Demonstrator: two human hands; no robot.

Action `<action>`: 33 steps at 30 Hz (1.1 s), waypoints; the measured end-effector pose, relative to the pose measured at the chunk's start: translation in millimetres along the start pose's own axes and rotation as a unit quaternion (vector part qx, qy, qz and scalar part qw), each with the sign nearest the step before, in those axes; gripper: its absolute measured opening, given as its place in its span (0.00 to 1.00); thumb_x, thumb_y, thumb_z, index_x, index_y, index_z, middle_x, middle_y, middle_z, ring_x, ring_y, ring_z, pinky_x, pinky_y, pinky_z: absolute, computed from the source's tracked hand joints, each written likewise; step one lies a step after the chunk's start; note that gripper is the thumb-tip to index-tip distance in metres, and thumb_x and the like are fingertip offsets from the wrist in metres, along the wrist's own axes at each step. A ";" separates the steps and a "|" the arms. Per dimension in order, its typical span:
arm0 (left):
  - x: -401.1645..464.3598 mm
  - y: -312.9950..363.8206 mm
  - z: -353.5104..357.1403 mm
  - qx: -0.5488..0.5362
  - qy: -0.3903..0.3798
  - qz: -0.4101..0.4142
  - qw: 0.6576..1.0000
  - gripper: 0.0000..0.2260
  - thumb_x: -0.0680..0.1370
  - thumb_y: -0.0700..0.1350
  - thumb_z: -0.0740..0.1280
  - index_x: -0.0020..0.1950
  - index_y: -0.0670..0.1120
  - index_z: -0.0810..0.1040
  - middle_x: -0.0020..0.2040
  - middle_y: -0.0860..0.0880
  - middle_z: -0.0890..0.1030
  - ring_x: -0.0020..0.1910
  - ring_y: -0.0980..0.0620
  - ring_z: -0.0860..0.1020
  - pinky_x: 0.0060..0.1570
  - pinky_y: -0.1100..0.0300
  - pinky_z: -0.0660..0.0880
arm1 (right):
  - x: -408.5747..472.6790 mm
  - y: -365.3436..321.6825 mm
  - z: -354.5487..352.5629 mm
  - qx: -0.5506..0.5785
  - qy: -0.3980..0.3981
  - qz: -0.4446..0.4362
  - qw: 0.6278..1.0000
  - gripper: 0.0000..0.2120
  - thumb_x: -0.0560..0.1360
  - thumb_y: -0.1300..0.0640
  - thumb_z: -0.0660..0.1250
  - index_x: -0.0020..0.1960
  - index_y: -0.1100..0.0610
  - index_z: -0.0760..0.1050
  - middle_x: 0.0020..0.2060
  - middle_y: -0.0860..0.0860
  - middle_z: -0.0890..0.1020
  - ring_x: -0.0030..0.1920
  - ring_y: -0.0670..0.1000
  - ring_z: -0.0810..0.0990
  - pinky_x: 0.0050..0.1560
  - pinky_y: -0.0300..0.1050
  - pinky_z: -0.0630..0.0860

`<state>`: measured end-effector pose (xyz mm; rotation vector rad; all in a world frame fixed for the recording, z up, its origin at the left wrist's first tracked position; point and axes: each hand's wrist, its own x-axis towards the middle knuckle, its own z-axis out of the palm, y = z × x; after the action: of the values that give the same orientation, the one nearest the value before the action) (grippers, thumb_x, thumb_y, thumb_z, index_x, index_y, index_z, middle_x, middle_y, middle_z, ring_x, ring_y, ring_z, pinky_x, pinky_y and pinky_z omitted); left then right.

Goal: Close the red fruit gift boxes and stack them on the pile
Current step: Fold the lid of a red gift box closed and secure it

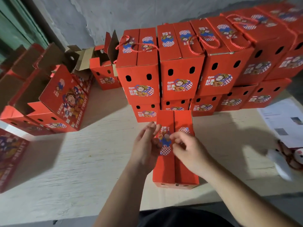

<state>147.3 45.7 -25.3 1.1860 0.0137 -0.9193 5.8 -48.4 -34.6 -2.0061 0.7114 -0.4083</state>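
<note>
Two hands work over one closed red gift box (175,161) lying flaps-together on the pale counter (82,161), low in the centre of the frame. Left hand (146,148) touches the box's left edge with fingers fairly straight; right hand (186,148) has fingers curled at the middle seam, though what it pinches cannot be told. Just behind stands the pile (196,68) of closed boxes with rope handles. Open boxes (54,95) sit at left; papers (285,118) at right.
</note>
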 end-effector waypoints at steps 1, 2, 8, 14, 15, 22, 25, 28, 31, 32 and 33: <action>-3.3 -2.3 -3.1 0.078 -0.013 0.029 0.996 0.11 0.83 0.48 0.69 0.64 0.46 0.80 0.54 0.48 0.86 0.35 0.52 0.76 0.34 0.57 0.72 | -3.8 5.6 1.4 -0.141 -0.046 -0.015 0.989 0.19 0.78 0.52 0.71 0.61 0.32 0.73 0.53 0.34 0.77 0.50 0.40 0.77 0.47 0.32 0.73; -5.4 -6.4 -7.7 0.183 -0.016 0.069 0.981 0.10 0.82 0.49 0.71 0.62 0.49 0.80 0.55 0.47 0.85 0.40 0.51 0.80 0.38 0.56 0.75 | -7.7 18.3 3.1 -0.262 -0.064 -0.003 0.963 0.24 0.76 0.44 0.71 0.70 0.34 0.68 0.62 0.36 0.73 0.60 0.42 0.73 0.56 0.38 0.73; -11.5 -56.9 -37.0 0.556 -0.043 0.156 0.815 0.35 0.78 0.65 0.67 0.82 0.59 0.58 0.75 0.50 0.70 0.72 0.44 0.68 0.71 0.50 0.65 | -26.4 50.3 23.0 -0.013 0.058 0.149 0.987 0.41 0.79 0.42 0.69 0.83 0.37 0.47 0.76 0.51 0.66 0.74 0.49 0.68 0.68 0.47 0.68; -6.0 -61.8 -39.3 0.590 -0.040 0.128 0.796 0.39 0.76 0.73 0.60 0.82 0.68 0.45 0.70 0.48 0.67 0.70 0.41 0.69 0.60 0.44 0.73 | -24.2 66.3 21.2 0.014 0.064 0.134 0.989 0.32 0.83 0.46 0.64 0.81 0.32 0.51 0.76 0.42 0.69 0.73 0.42 0.70 0.74 0.48 0.68; -6.6 -63.1 -39.8 0.586 -0.043 0.131 0.799 0.39 0.76 0.74 0.59 0.82 0.68 0.46 0.70 0.48 0.68 0.70 0.41 0.69 0.60 0.44 0.73 | -24.6 66.9 21.8 0.018 0.067 0.130 0.989 0.31 0.84 0.47 0.64 0.81 0.32 0.52 0.76 0.41 0.68 0.73 0.41 0.69 0.73 0.46 0.66; -4.9 -68.7 -56.4 0.270 -0.057 0.028 0.961 0.30 0.80 0.64 0.63 0.80 0.56 0.65 0.64 0.54 0.81 0.67 0.50 0.79 0.67 0.49 0.77 | -29.9 62.8 17.9 0.143 0.082 0.170 0.972 0.29 0.82 0.41 0.56 0.82 0.42 0.55 0.73 0.37 0.67 0.70 0.32 0.69 0.66 0.29 0.65; -12.1 -66.7 -50.0 0.280 -0.056 0.031 0.958 0.15 0.84 0.59 0.65 0.69 0.60 0.77 0.64 0.55 0.81 0.65 0.53 0.80 0.64 0.51 0.80 | -31.4 51.3 26.9 0.140 0.118 0.202 0.962 0.19 0.85 0.48 0.60 0.75 0.49 0.69 0.67 0.46 0.77 0.65 0.46 0.77 0.62 0.38 0.72; -11.8 -55.0 -33.2 0.309 0.028 0.137 0.941 0.14 0.84 0.43 0.66 0.70 0.50 0.76 0.65 0.50 0.80 0.66 0.50 0.79 0.67 0.45 0.76 | -31.1 33.1 29.6 0.009 0.217 0.119 0.969 0.18 0.80 0.65 0.67 0.69 0.55 0.77 0.59 0.50 0.80 0.62 0.50 0.79 0.64 0.44 0.73; -17.4 -26.3 -4.0 0.229 0.031 0.196 0.953 0.08 0.84 0.40 0.67 0.61 0.48 0.81 0.52 0.55 0.86 0.52 0.56 0.83 0.54 0.58 0.80 | -24.0 9.2 22.3 0.027 0.250 0.036 0.967 0.20 0.77 0.72 0.67 0.63 0.54 0.81 0.52 0.51 0.82 0.54 0.50 0.81 0.58 0.45 0.77; -21.6 -17.4 6.2 0.199 0.006 0.192 0.961 0.06 0.84 0.40 0.67 0.59 0.48 0.81 0.47 0.55 0.86 0.47 0.56 0.83 0.49 0.61 0.80 | -20.8 -0.9 19.9 0.076 0.229 0.031 0.970 0.19 0.79 0.71 0.66 0.60 0.51 0.82 0.50 0.49 0.84 0.50 0.48 0.82 0.54 0.44 0.79; -26.8 -9.5 16.2 0.182 -0.023 0.185 0.965 0.06 0.84 0.40 0.67 0.57 0.49 0.82 0.45 0.54 0.85 0.44 0.55 0.82 0.46 0.62 0.79 | -18.0 -13.0 17.9 0.135 0.202 0.035 0.969 0.18 0.80 0.70 0.66 0.57 0.48 0.83 0.47 0.47 0.85 0.47 0.46 0.83 0.50 0.41 0.79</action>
<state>116.9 48.3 -13.6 1.4441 -0.4184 -0.6305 5.8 -19.9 -32.5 -1.6496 0.9191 -0.8407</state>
